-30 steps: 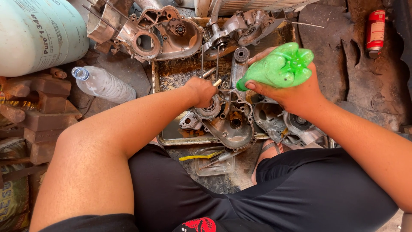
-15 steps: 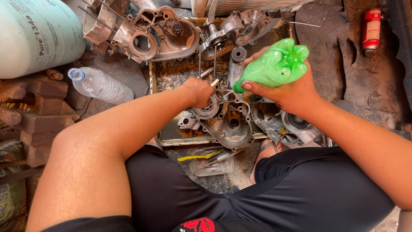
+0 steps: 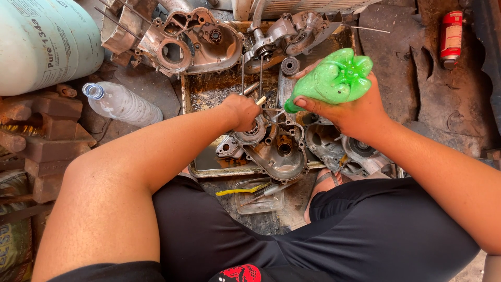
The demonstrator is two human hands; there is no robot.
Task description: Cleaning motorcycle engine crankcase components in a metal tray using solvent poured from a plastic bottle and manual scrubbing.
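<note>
I see small clear tray (image 3: 259, 201) with yellow-handled tool nearest, by my knees; engine case (image 3: 276, 149) next, in rusty metal tray (image 3: 209, 91); left hand (image 3: 242, 110) fisted on thin tool, resting on case; right hand (image 3: 355, 107) wrapped round green bottle (image 3: 331, 79) — long axis tilted, neck toward case, just beside left hand; farther: clear bottle (image 3: 122, 104) left, pale cylinder (image 3: 44, 42) with dark lettering far left, red can (image 3: 451, 36) far right.

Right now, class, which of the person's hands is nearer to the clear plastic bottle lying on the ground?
The left hand. It works at the engine casing in the tray, just right of the clear plastic bottle. The right hand, gripping a green bottle, is farther right.
</note>
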